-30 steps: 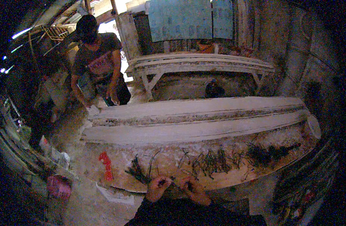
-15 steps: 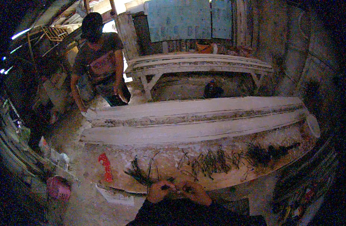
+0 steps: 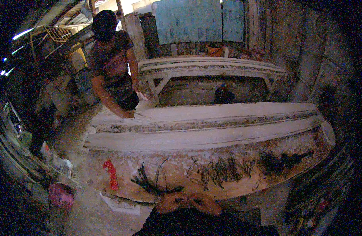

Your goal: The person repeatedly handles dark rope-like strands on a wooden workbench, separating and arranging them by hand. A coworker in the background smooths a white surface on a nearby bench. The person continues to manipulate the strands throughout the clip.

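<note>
My left hand [image 3: 169, 203] and my right hand [image 3: 204, 204] meet at the table's near edge, fingers closed and fingertips together. What they pinch between them is too small and dim to make out. Just beyond my left hand lies a bundle of dark, thin strands [image 3: 146, 183], spread like a fan. Farther right, several loops of dark cord or string [image 3: 224, 173] lie in a row on the wooden table [image 3: 165, 157]. A thicker dark tangle [image 3: 281, 162] rests at the right end.
A red strip-like thing [image 3: 111, 175] lies on the table's left part. Long pale boards [image 3: 196, 136] cover its far half. Across it stands another person [image 3: 114, 70]. A second bench [image 3: 208, 72] is behind, and a pink basket [image 3: 61, 195] sits at lower left.
The other person has moved right and leans over the pale boards, one hand now reaching farther onto them. My hands stay together and have dipped slightly toward me.
</note>
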`<act>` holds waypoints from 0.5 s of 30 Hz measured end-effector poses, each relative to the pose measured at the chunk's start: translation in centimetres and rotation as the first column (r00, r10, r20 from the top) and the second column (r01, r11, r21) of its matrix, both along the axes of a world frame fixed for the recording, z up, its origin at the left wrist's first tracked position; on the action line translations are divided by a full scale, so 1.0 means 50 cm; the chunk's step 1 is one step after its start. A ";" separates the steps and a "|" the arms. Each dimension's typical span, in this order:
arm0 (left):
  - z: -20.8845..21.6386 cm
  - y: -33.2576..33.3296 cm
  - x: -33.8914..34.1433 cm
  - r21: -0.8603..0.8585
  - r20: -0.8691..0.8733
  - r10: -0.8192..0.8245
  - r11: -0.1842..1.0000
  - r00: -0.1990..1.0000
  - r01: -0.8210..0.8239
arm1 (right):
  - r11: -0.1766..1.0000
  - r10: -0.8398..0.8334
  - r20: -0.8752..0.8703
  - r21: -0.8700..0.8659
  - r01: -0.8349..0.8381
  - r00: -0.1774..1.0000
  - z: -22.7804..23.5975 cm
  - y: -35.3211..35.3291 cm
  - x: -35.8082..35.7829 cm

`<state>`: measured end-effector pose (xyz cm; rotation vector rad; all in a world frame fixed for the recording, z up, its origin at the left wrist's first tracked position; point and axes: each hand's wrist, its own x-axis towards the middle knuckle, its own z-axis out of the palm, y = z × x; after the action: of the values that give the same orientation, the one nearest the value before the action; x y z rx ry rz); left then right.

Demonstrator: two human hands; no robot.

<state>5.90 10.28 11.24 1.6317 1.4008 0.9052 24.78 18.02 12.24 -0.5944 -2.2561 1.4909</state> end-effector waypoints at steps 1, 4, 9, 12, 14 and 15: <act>-0.002 -0.002 -0.001 -0.056 0.013 -0.061 0.997 0.998 0.062 | 0.999 -0.002 0.006 -0.050 0.003 1.000 -0.003 -0.003 0.002; -0.008 -0.002 -0.001 -0.012 0.160 -0.307 0.950 0.938 0.313 | 0.978 0.189 -0.167 -0.060 -0.202 0.968 -0.016 -0.007 0.020; -0.021 -0.010 0.005 -0.061 0.309 -0.345 0.923 0.886 0.380 | 0.906 0.353 -0.209 -0.168 -0.389 0.912 -0.044 -0.005 0.034; -0.028 -0.009 0.011 -0.073 0.340 -0.327 0.926 0.882 0.371 | 0.879 0.389 -0.252 -0.187 -0.439 0.886 -0.053 -0.001 0.026; -0.030 -0.007 0.017 -0.078 0.357 -0.315 0.928 0.879 0.364 | 0.878 0.389 -0.241 -0.196 -0.437 0.889 -0.055 0.001 0.019; -0.029 -0.007 0.019 -0.081 0.366 -0.307 0.930 0.879 0.359 | 0.881 0.382 -0.228 -0.203 -0.428 0.896 -0.052 0.002 0.018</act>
<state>6.83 9.92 9.78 1.4569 0.8852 0.8158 25.66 18.11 9.62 -0.0319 -2.1529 1.9610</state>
